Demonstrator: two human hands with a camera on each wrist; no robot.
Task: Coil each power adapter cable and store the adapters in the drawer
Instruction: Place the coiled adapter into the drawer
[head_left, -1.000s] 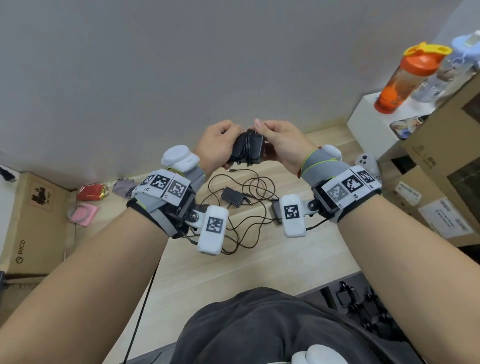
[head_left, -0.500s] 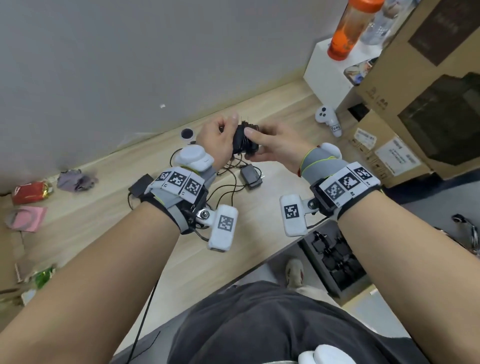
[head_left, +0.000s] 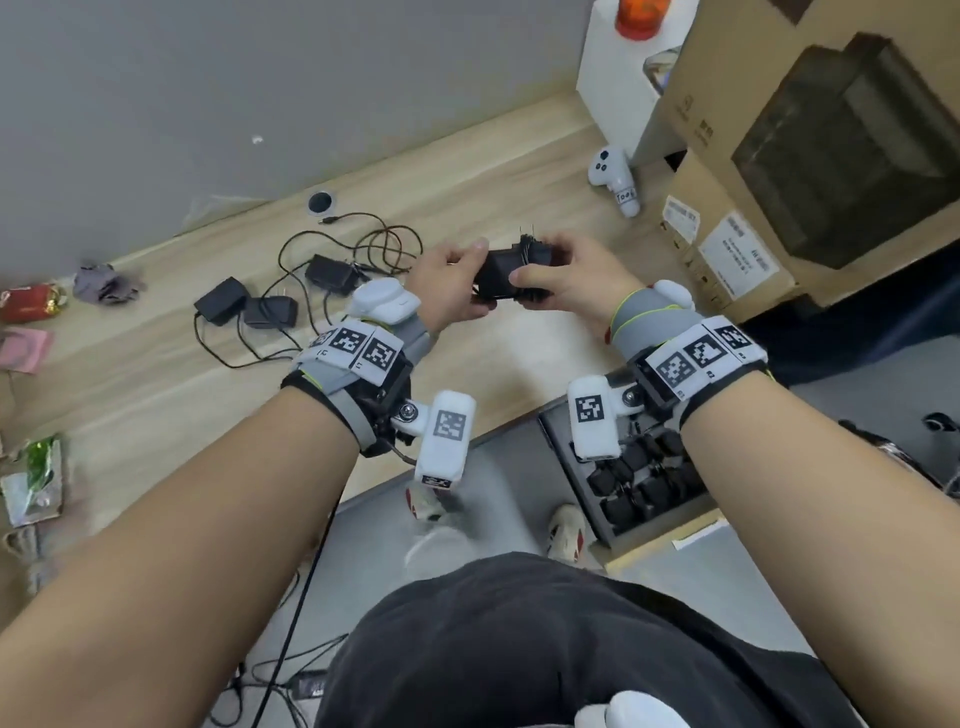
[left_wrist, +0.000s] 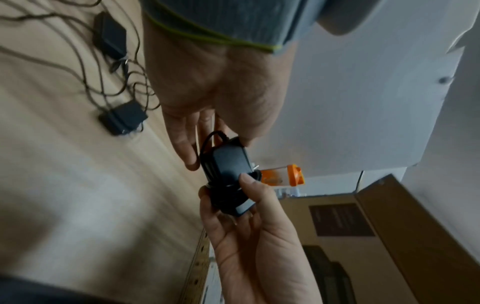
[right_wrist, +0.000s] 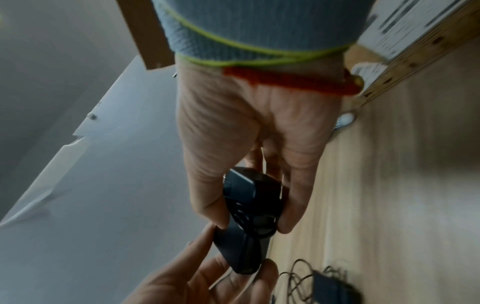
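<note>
Both hands hold one black power adapter (head_left: 506, 273) with its cable wound round the body, above the wooden table (head_left: 156, 395). My left hand (head_left: 475, 275) grips its left end between thumb and fingers. My right hand (head_left: 540, 265) pinches the wound cable end, thumb on top. The left wrist view shows the adapter (left_wrist: 228, 164) between the two hands, and the right wrist view shows it (right_wrist: 249, 205) under my right thumb. Three more adapters (head_left: 270, 312) lie on the table to the left with loose, tangled cables (head_left: 384, 244). The open drawer (head_left: 582, 467) below the table edge holds several black adapters.
A white controller (head_left: 613, 176) lies at the back right beside cardboard boxes (head_left: 779, 156) and a white stand (head_left: 608, 78) with an orange bottle (head_left: 636, 15). Wrappers and a cloth (head_left: 104, 283) lie at the far left. A cable hole (head_left: 319, 202) sits near the wall.
The view has tilted down and right, bringing the open drawer and the floor into sight. Both hands keep hold of the wound adapter, which now hangs nearer the table's front edge.
</note>
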